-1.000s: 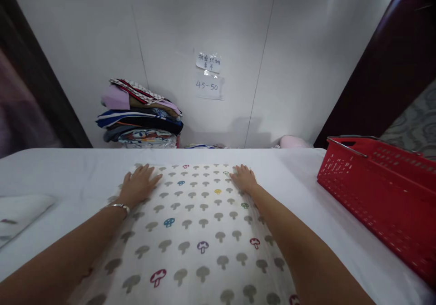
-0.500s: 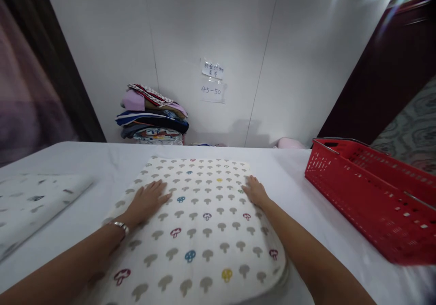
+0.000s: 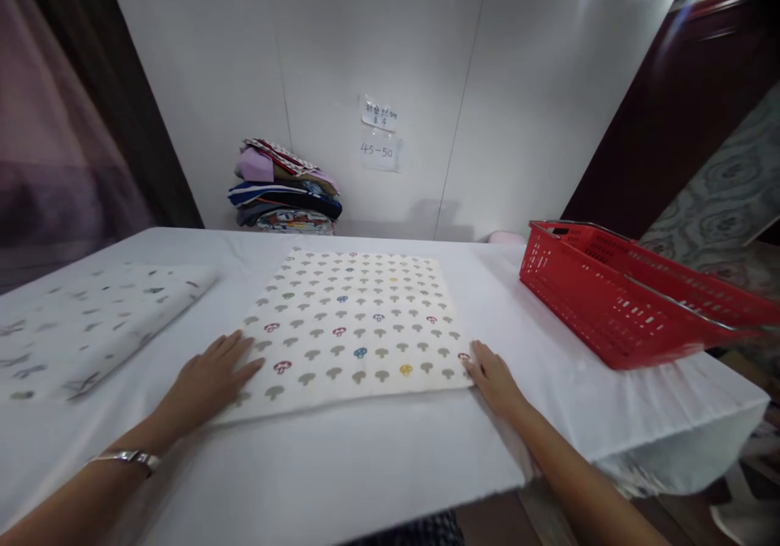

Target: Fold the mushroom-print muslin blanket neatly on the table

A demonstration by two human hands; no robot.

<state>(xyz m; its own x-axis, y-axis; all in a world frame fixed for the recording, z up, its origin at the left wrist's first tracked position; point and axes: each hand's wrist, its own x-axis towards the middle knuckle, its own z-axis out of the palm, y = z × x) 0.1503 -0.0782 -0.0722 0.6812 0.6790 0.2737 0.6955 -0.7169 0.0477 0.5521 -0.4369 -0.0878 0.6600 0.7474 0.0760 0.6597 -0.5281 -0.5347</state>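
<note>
A white cloth with printed mushrooms (image 3: 366,318) lies flat before me, mostly grey with a few red, blue and yellow ones. My left hand (image 3: 210,379) rests palm down on its near left corner, fingers stretched out. A silver bracelet (image 3: 127,458) circles that wrist. My right hand (image 3: 495,375) lies at the near right corner, fingertips on the cloth's edge and fingers extended. Neither hand grasps anything. The near edge of the cloth runs slightly slanted between both hands.
Another white patterned cloth (image 3: 110,318) lies folded at the left of the white-covered table (image 3: 366,465). A red plastic basket (image 3: 615,302) stands on the right side. Folded fabrics (image 3: 286,188) are stacked at the back, below paper signs (image 3: 379,148) on the wall.
Both hands have slid back toward me along the cloth's sides to its near corners. My view has shifted, so the cloth's near edge and the table's front edge now show.
</note>
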